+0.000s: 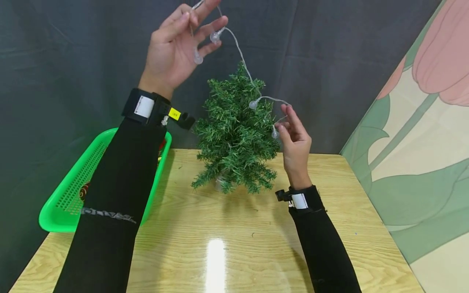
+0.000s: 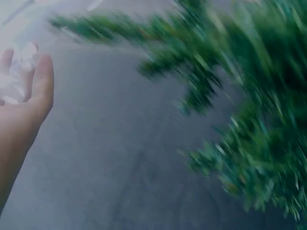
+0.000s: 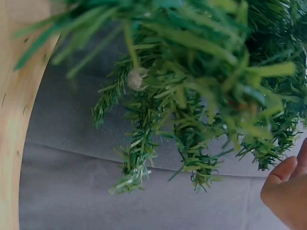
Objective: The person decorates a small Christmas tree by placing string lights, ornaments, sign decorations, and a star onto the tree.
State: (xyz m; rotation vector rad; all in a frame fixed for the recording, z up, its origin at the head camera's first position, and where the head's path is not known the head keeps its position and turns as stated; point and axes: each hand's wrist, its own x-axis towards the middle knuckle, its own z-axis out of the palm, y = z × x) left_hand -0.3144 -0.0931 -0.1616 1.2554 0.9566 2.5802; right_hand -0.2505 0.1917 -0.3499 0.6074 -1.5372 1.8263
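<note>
A string of lights (image 1: 253, 105) with clear round bulbs on a pale wire stretches between my two hands, passing in front of the top of a small green artificial Christmas tree (image 1: 236, 134). Raised above the tree's left side, my left hand (image 1: 170, 53) holds one stretch of the wire near its fingertips, and bulbs dangle by its palm. My right hand (image 1: 296, 140) pinches the wire beside the tree's right branches, a bulb hanging by the thumb. In the left wrist view the tree is blurred. Branches hide much of the right wrist view.
A green plastic basket (image 1: 49, 217) stands at the left of the wooden table (image 1: 183, 252), partly hidden by my left sleeve, with some reddish items inside. Dark cloth (image 1: 91, 40) hangs behind. A tulip-patterned panel (image 1: 421, 162) is on the right.
</note>
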